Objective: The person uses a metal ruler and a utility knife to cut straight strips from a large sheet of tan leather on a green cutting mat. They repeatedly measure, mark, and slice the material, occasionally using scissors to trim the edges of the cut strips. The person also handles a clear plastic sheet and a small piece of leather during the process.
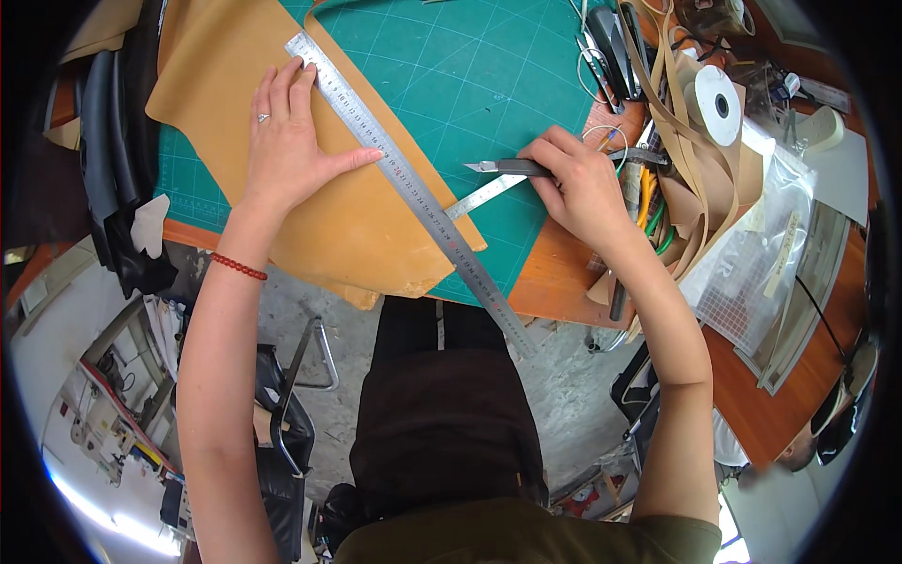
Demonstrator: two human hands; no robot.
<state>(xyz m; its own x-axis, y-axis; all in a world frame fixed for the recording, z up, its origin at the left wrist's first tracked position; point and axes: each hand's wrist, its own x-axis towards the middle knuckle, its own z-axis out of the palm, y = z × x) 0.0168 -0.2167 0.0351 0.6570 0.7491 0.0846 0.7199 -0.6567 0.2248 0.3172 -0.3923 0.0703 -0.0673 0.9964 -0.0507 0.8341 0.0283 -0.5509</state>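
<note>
Under my left hand: the tan leather (338,226), its near corner close to the table edge, with the long ruler (413,188) lying slantwise over it.
Left hand (287,155): fingers and thumb spread wide, fingertips at the ruler's far end, thumb further down its length; well apart from my right hand.
Right hand (584,183): fingers closed around the knife (512,167), blade pointing left; I cannot tell whether its tip touches the green mat (498,94) beneath.
Short ruler (489,195): between my hands, running from the long ruler to under my right hand; I cannot tell whether those fingers grip it too.
Ruler's near end: past the table edge, well away from my left hand. I judge this end the likelier to swing, so even pressure through thumb and fingertips matters.
Leather: best flat under my left palm, since a ripple would let the ruler rock.
Blade: wisest clear of my left thumb, which rests right on the ruler.
Reading marks: surest from straight above, both rulers lying flat.
</note>
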